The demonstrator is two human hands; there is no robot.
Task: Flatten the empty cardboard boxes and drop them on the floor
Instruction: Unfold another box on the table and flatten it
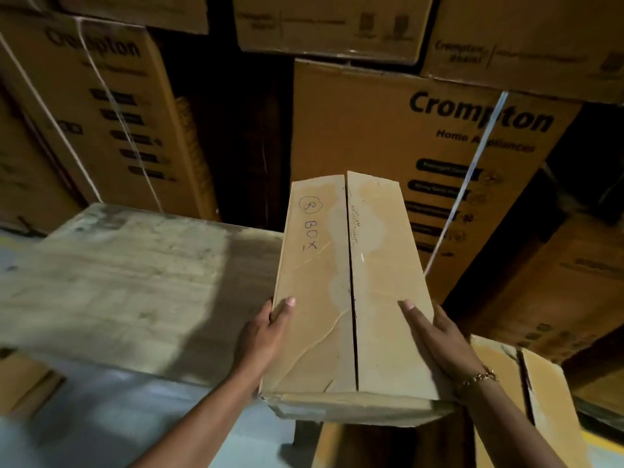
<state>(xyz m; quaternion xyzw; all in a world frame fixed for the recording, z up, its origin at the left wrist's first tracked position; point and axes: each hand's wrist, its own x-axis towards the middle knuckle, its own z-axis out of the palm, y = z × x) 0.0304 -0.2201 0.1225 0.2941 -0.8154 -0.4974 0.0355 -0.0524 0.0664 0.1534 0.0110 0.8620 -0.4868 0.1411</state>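
Left hand and right hand both grip a long tan cardboard box, one hand on each long side at the near end. Each thumb lies flat on the top face; the other fingers wrap the side and are out of sight. Thin gold chain bracelet on the right wrist.

The box is held in the air at centre, its long axis pointing away. The top flaps are closed with a dark seam down the middle, and "8 BOX" is handwritten on the left flap.

Near right, under the right forearm, sits a second tan cardboard box, flaps closed. Grey floor near left. Beyond it on the left is a wide, worn, pale flat surface, material unclear.

Far: stacked brown printed "Crompton" cartons fill the background, some bound with white straps.
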